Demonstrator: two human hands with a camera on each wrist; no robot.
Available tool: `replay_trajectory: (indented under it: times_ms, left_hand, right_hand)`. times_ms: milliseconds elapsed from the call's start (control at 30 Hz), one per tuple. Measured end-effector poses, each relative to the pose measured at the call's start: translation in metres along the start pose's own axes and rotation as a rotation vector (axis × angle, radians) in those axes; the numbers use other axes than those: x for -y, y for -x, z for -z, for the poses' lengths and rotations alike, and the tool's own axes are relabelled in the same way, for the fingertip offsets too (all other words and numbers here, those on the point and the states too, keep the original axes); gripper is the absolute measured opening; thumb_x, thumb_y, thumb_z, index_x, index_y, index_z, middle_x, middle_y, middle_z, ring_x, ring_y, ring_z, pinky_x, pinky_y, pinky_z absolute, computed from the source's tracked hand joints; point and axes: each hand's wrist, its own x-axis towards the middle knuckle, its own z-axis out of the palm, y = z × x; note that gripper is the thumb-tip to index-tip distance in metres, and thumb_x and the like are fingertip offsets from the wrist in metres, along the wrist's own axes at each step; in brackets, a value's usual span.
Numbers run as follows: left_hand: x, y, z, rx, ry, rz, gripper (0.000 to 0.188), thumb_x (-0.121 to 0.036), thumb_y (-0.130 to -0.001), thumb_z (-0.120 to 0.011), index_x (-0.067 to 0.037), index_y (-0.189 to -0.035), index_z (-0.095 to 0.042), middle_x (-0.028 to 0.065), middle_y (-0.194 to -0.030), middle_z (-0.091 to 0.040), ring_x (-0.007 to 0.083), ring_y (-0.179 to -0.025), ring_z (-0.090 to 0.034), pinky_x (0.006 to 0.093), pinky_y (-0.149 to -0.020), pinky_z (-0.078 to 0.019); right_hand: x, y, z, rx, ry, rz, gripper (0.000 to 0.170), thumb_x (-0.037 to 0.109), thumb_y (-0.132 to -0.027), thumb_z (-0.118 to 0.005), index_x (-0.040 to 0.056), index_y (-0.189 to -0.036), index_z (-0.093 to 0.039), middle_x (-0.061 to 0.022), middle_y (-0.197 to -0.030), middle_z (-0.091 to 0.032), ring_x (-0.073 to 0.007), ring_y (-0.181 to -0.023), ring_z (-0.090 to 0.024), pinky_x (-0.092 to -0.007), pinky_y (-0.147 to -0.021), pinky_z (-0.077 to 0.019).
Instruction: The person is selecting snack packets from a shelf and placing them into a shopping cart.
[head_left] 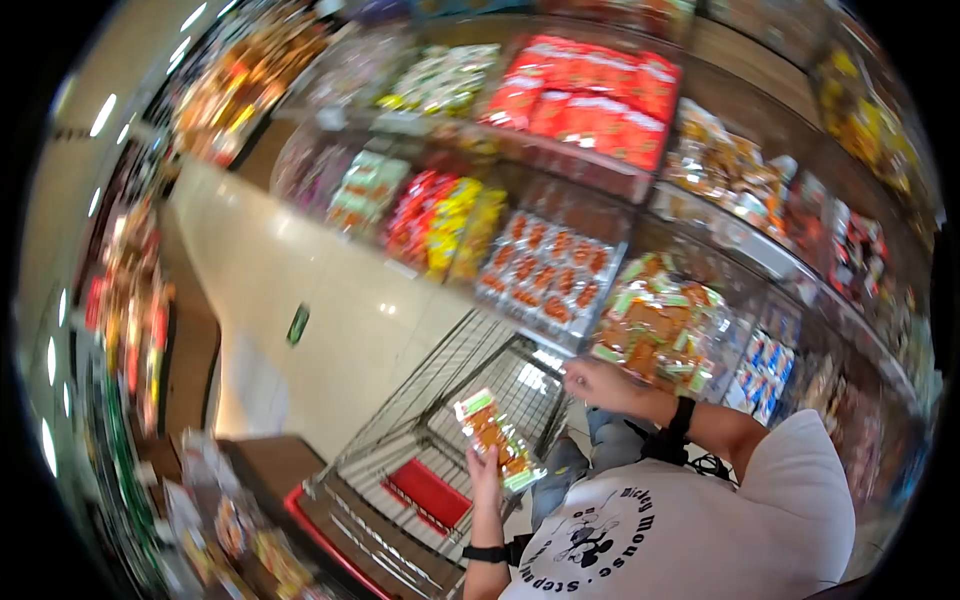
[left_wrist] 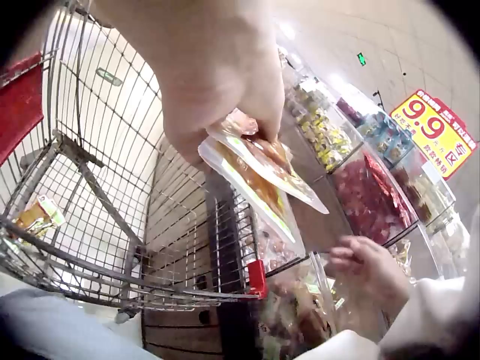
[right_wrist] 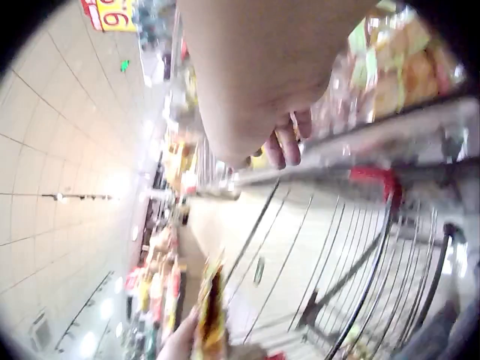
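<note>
Holding: left hand [head_left: 484, 470], fingers pinching two snack packets [left_wrist: 259, 187] beside cart [head_left: 430, 495] | right hand [head_left: 600, 385]: fingers loosely bent, empty | carted: one similar packet [left_wrist: 36, 217] (apparently); held pair not yet in

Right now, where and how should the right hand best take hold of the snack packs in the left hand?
Probably by pinching the free edges of the snack packs, coming from the person's right, because the left hand pinches one side and they jut, thin and flat, toward the right hand.

Packet [right_wrist: 212, 319] cut off by right wrist view's lower edge
</note>
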Motion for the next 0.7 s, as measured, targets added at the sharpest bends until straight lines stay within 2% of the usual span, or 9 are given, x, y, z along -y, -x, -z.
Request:
replay_trajectory:
  times_ms: [133,167,233,333,433,467,500,567,700]
  left_hand:
    - [0.026,0.001,0.029,-0.012,0.130,0.118,0.032,-0.014,-0.079,-0.047,-0.007,-0.107,-0.034,0.0092,-0.095,-0.047,0.0157,-0.081,-0.048,0.0275,-0.067,-0.0421]
    - [0.065,-0.008,0.050,-0.033,0.026,0.043,0.030,-0.016,-0.079,-0.048,-0.007,-0.105,-0.036,0.0091,-0.093,-0.047,0.0145,-0.080,-0.047,0.0266,-0.065,-0.0418]
    - [0.066,0.004,0.066,-0.099,-0.006,0.235,0.028,-0.017,-0.078,-0.050,-0.005,-0.101,-0.039,0.0090,-0.091,-0.047,0.0136,-0.079,-0.046,0.0258,-0.065,-0.0412]
    - [0.099,0.002,0.110,-0.172,-0.161,0.266,0.032,-0.017,-0.077,-0.051,-0.004,-0.103,-0.039,0.0104,-0.092,-0.048,0.0147,-0.081,-0.047,0.0255,-0.068,-0.0407]
    - [0.087,-0.012,0.147,-0.197,-0.077,0.086,0.035,-0.017,-0.077,-0.052,-0.003,-0.105,-0.037,0.0076,-0.085,-0.048,0.0130,-0.074,-0.046,0.0244,-0.060,-0.0399]
    - [0.076,-0.020,0.158,-0.217,-0.152,0.082,0.039,-0.016,-0.075,-0.054,-0.002,-0.106,-0.036,0.0080,-0.086,-0.048,0.0131,-0.073,-0.046,0.0250,-0.059,-0.0398]
    - [0.121,-0.046,0.191,-0.263,-0.325,-0.037,0.052,-0.013,-0.073,-0.056,-0.001,-0.115,-0.028,0.0101,-0.088,-0.047,0.0148,-0.074,-0.047,0.0249,-0.061,-0.0407]
    - [0.075,-0.047,0.191,-0.486,-0.755,0.070,0.072,-0.008,-0.069,-0.056,-0.003,-0.124,-0.010,0.0191,-0.110,-0.037,0.0211,-0.093,-0.044,0.0284,-0.075,-0.0390]
    - [0.068,-0.062,0.203,-0.338,-0.402,0.134,0.068,-0.009,-0.070,-0.055,-0.002,-0.123,-0.013,0.0182,-0.113,-0.035,0.0206,-0.096,-0.042,0.0282,-0.079,-0.0363]
  right_hand:
    - [0.021,-0.019,-0.138,0.567,-0.580,-0.263,0.051,0.027,-0.075,-0.053,-0.0045,-0.109,-0.033,-0.0133,-0.088,-0.051,-0.0153,-0.072,-0.051,-0.0266,-0.063,-0.0424]
    - [0.038,-0.018,-0.152,0.635,-0.652,-0.601,0.055,0.023,-0.071,-0.057,-0.0071,-0.109,-0.030,-0.0185,-0.095,-0.047,-0.0201,-0.077,-0.051,-0.0282,-0.067,-0.0422]
    - [0.049,-0.017,-0.182,0.620,-0.633,-0.727,0.058,0.018,-0.069,-0.059,-0.0064,-0.111,-0.027,-0.0190,-0.097,-0.046,-0.0224,-0.084,-0.049,-0.0300,-0.071,-0.0410]
    - [0.035,-0.018,-0.241,0.600,-0.445,-0.643,0.046,0.018,-0.070,-0.059,-0.0017,-0.102,-0.032,-0.0125,-0.080,-0.048,-0.0129,-0.061,-0.049,-0.0234,-0.048,-0.0401]
    - [0.054,-0.039,-0.275,0.522,-0.452,-0.425,0.046,0.017,-0.070,-0.058,-0.0018,-0.103,-0.032,-0.0125,-0.082,-0.048,-0.0148,-0.067,-0.050,-0.0254,-0.053,-0.0417]
    - [0.071,-0.047,-0.277,0.466,-0.775,-0.420,0.048,0.017,-0.070,-0.058,-0.0019,-0.105,-0.031,-0.0128,-0.084,-0.049,-0.0155,-0.072,-0.049,-0.0265,-0.058,-0.0418]
    - [0.067,-0.059,-0.291,0.449,-0.631,-0.485,0.049,0.018,-0.070,-0.058,-0.0020,-0.106,-0.030,-0.0132,-0.083,-0.049,-0.0159,-0.072,-0.049,-0.0270,-0.059,-0.0418]
    - [0.041,-0.080,-0.322,0.403,-0.344,-0.606,0.051,0.020,-0.071,-0.057,-0.0020,-0.108,-0.029,-0.0140,-0.083,-0.050,-0.0165,-0.072,-0.049,-0.0280,-0.062,-0.0417]
    - [0.053,-0.106,-0.283,0.641,-0.038,-0.647,0.047,0.027,-0.073,-0.053,0.0002,-0.107,-0.035,-0.0139,-0.086,-0.050,-0.0205,-0.075,-0.050,-0.0309,-0.066,-0.0410]
